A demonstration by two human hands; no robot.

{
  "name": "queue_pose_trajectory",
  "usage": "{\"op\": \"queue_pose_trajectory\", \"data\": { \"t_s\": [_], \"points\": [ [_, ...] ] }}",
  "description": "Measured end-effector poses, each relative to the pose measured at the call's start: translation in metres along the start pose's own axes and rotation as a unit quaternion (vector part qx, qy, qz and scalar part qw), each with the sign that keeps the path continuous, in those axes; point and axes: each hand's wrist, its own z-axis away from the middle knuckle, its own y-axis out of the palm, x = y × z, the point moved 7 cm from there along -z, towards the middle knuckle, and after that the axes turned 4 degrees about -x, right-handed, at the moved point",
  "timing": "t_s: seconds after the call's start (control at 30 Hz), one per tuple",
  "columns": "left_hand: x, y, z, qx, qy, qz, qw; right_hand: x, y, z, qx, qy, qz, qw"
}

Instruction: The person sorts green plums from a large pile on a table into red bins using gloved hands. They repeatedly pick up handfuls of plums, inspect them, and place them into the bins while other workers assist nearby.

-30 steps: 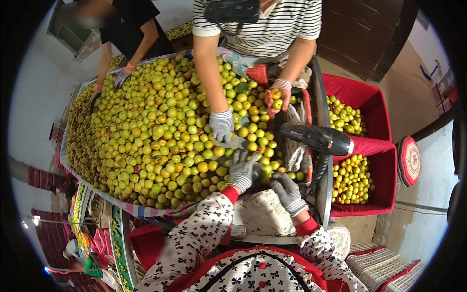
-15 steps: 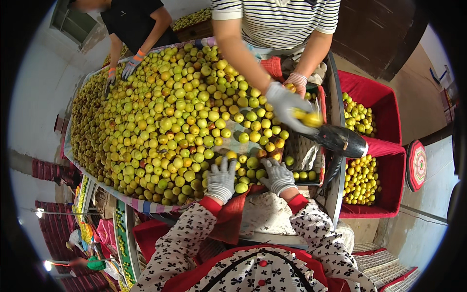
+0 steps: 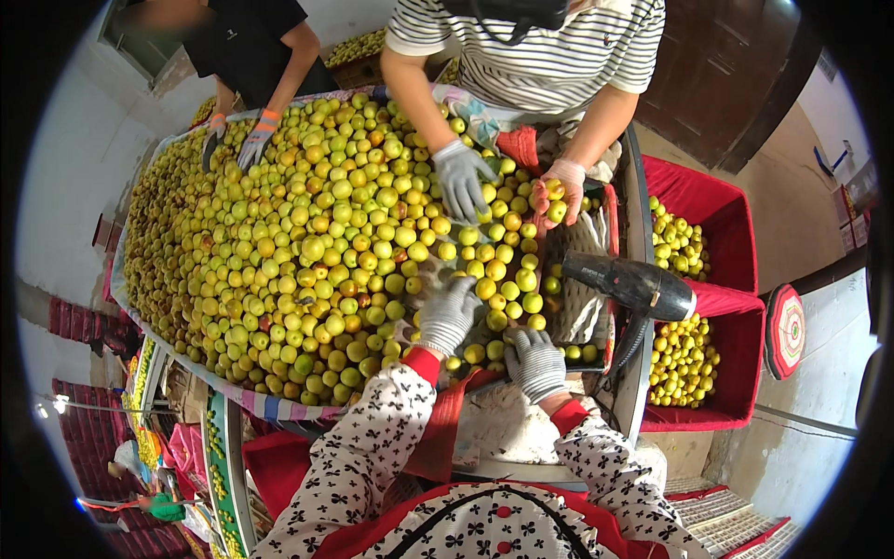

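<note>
A broad heap of small round yellow-green fruit [image 3: 307, 252], some with reddish-brown patches, covers the table in front of me. My left hand [image 3: 447, 317], in a grey-striped glove, reaches into the near right side of the heap. Its fingers are stretched forward among the fruit, and no fruit shows in its grip. Closer to the table's near edge, my right hand [image 3: 537, 365], gloved alike, rests beside a few green fruits with its fingers apart. Just beyond it lies a black hair dryer [image 3: 633, 284] across a pale ribbed surface [image 3: 582, 312].
Opposite me a person in a striped shirt [image 3: 521, 65] has one gloved hand [image 3: 463, 182] on the heap and fruit in the other hand [image 3: 562, 191]. Another person's gloved hands [image 3: 253, 144] touch the far left. Red-lined bins [image 3: 736, 373] of fruit stand right.
My left hand has moved right and farther into the fruit; my right hand has shifted slightly nearer me. The opposite person's blurred hand has gone from the dryer to the heap.
</note>
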Motion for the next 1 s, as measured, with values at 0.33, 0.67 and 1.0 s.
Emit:
{"op": "queue_pose_trajectory", "data": {
  "t_s": [0.33,0.67,1.0],
  "points": [
    [-0.009,0.062,-0.098,0.038,0.032,-0.197,0.979,0.017,-0.005,-0.004,-0.022,-0.029,-0.044,0.998],
    [0.066,-0.087,0.109,-0.300,0.204,-0.033,0.931,0.004,-0.001,-0.002,0.026,-0.002,-0.051,0.998],
    [0.216,-0.106,0.295,-0.289,-0.125,-0.258,0.913,0.010,0.001,0.000,0.017,-0.043,-0.057,0.997]
  ]
}}
